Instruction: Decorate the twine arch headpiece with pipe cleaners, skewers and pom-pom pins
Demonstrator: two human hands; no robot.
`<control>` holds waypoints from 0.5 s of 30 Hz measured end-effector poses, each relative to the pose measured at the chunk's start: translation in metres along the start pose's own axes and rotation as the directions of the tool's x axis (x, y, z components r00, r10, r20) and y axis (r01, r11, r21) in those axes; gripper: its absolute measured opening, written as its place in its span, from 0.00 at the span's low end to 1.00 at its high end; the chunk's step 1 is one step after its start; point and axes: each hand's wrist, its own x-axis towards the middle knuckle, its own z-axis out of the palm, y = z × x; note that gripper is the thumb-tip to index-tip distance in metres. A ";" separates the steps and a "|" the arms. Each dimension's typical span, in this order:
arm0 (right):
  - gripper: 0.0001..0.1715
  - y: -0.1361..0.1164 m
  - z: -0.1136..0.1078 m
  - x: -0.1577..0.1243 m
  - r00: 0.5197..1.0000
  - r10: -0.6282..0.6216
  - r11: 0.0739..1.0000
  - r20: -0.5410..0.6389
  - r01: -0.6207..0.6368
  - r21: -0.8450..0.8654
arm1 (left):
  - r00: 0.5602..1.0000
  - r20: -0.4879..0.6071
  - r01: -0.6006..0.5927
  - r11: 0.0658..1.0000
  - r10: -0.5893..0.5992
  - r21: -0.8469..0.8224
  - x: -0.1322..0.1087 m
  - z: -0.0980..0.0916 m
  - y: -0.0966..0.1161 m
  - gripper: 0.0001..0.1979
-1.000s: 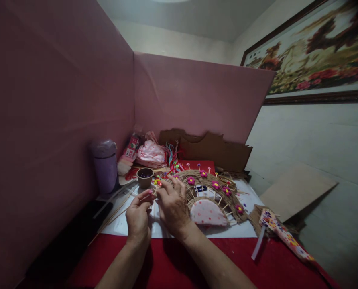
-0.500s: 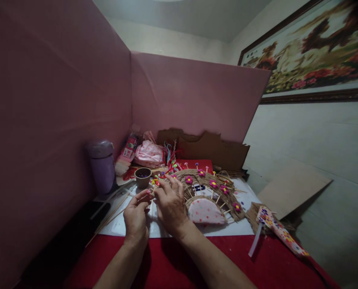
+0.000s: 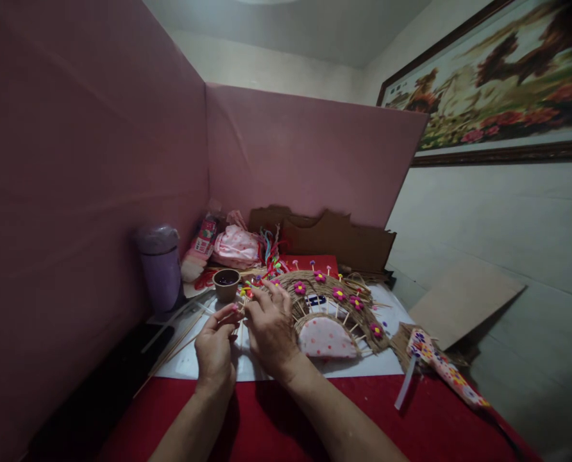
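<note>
there, your left hand (image 3: 215, 356) and right hand (image 3: 272, 330) come close, fingertips pinched nearly together on a tiny pale piece (image 3: 241, 308), left of the twine-wrapped arch (image 3: 326, 287); it looks light, perhaps brittle, best held gently by its ends.

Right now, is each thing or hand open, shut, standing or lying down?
Left hand: fingers bent, grip unclear.
Right hand: fingers bent, grip unclear.
Twine arch: lying down.
Small cup: upright, open on top.
Purple bottle: upright, top covered.
Brown cardboard: standing, top edge torn.
Patterned tool: lying down.
</note>
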 end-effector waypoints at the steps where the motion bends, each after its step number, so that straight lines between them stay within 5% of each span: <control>1: 0.10 0.000 0.000 0.000 1.000 -0.001 1.000 -0.001 0.001 0.002 | 1.000 -0.002 -0.001 1.000 0.001 0.005 0.000 0.000 0.000 0.18; 15: 0.09 0.000 -0.001 -0.001 1.000 0.012 1.000 0.010 -0.012 -0.014 | 1.000 -0.006 0.007 1.000 -0.007 -0.006 -0.002 0.001 0.002 0.18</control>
